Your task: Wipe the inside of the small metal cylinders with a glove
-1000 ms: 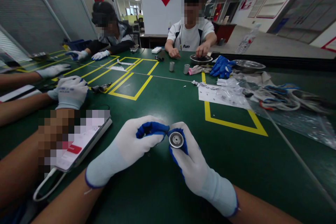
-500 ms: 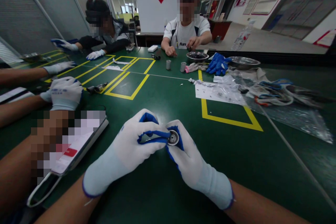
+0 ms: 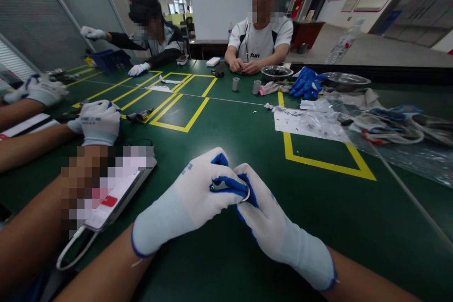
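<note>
Both my hands wear white gloves with blue palms and meet above the green table. My right hand (image 3: 264, 210) is closed around a small round metal cylinder (image 3: 247, 194), of which only a bright piece of rim shows. My left hand (image 3: 203, 188) is pinched, its thumb and fingertips pressed at the cylinder's mouth and covering most of it. Whatever those fingertips hold is hidden. A small grey end (image 3: 212, 188) peeks out beside the curled fingers of the left hand; I cannot tell what it belongs to.
A phone (image 3: 118, 193) on a stand with a white cable lies left, beside a co-worker's gloved hand (image 3: 101, 122). Ahead are yellow tape outlines, two grey cylinders (image 3: 235, 84), a metal bowl (image 3: 277, 73) and blue gloves (image 3: 307, 83). White paper (image 3: 300, 125) and plastic bags lie right. Two people sit opposite.
My left fingertips have moved over the cylinder's mouth, hiding its inside. The view has swung slightly left. Across the table, one person's hands have come together; another's arm has lifted near a blue bin.
</note>
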Demonstrator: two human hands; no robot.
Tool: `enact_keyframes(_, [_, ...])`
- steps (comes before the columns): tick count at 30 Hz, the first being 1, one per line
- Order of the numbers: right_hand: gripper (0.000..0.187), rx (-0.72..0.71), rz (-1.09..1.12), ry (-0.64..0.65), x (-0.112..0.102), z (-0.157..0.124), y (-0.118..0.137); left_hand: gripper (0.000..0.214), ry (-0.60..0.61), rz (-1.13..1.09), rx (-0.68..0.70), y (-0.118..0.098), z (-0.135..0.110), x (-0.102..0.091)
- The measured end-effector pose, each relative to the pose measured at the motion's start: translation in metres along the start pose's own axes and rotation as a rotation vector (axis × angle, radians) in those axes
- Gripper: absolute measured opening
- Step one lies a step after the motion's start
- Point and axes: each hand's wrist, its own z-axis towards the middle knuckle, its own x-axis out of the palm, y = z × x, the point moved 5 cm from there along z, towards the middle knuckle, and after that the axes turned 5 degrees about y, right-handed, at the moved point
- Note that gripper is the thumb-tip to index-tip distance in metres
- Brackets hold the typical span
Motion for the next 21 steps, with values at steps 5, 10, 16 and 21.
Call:
enact_keyframes(5, [0.011, 0.032, 0.012, -0.024, 0.002, -0.003, -0.001, 0.011, 0.022, -0.001, -0.107, -0.006, 0.000, 0.006])
enact_keyframes(10, [0.014, 0.074, -0.010, -0.075, 0.004, -0.006, -0.006, 0.014, 0.004, 0.030, -0.221, -0.009, 0.000, 0.008])
enact_keyframes(16, [0.020, 0.033, -0.041, -0.066, 0.004, -0.008, -0.005, 0.018, 0.082, 0.014, -0.152, -0.011, -0.004, 0.009])
enact_keyframes(21, [0.020, 0.041, -0.043, -0.050, 0.005, -0.009, -0.006, 0.015, 0.023, -0.089, -0.276, -0.005, -0.006, 0.012])
